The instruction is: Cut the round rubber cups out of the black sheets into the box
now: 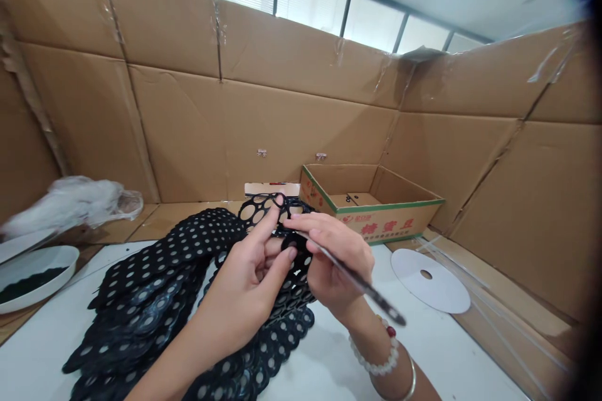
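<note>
My left hand [247,288] is closed on a black sheet punched with round holes [254,210], its index finger pointing up along the piece. In my right hand [338,257] is a pair of slim dark tweezers [362,283], slanting down to the right past the palm. Their tips are near the sheet, at the left fingers; exact contact is hidden. More black perforated sheets [155,276] lie heaped and overlapping below and to the left of my hands, with rows of small holes and scalloped edges.
An open cardboard box [390,222] with green edging stands behind my right hand, a few small black rings inside. A white disc [430,282] lies at right. To the left are a white bowl [70,257] of dark material and crumpled clear plastic [75,203]. Cardboard walls [282,106] surround the table.
</note>
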